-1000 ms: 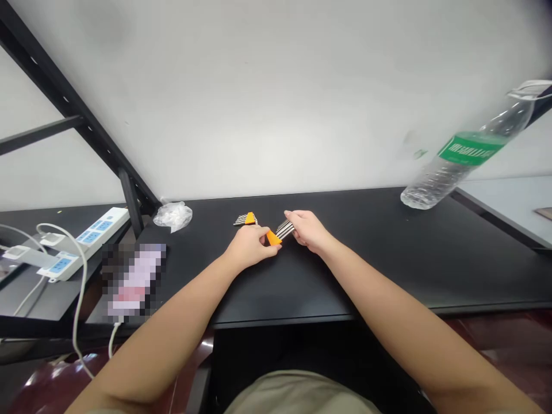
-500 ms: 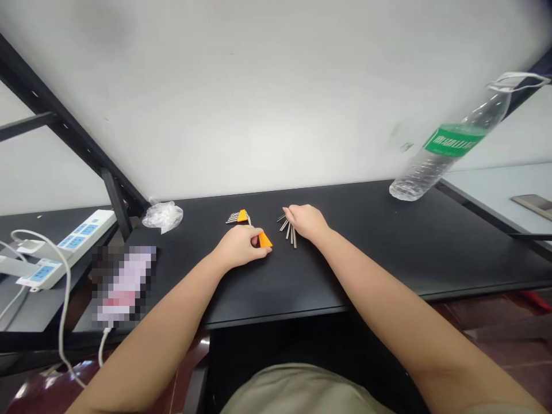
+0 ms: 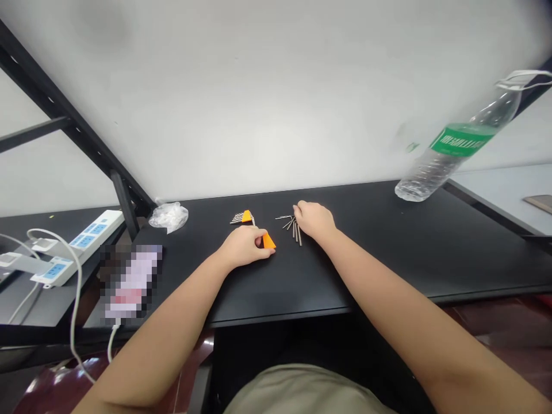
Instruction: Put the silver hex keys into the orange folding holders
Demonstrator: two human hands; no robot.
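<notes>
My left hand [image 3: 246,246] grips an orange wedge-shaped hex key holder [image 3: 268,241] between thumb and fingers, low over the black tabletop. Just beyond it lies another orange holder [image 3: 246,216] with several metal hex keys [image 3: 237,218] standing out of its left side. To the right, several loose hex keys [image 3: 295,230] fan out on the table. My right hand [image 3: 314,219] is closed around their bent ends; its fingertips are partly hidden. One thin key [image 3: 283,217] points left from under the fingers.
A crumpled clear plastic bag [image 3: 169,217] lies at the back left. A phone [image 3: 135,282] with a white cable sits at the left edge, near a white power strip [image 3: 84,244]. A clear bottle with a green label [image 3: 463,140] stands at the back right by the wall.
My right hand has shifted slightly right relative to the keys, and a thin key now points further left. My left hand keeps its hold on the orange holder. The view has turned a little.
</notes>
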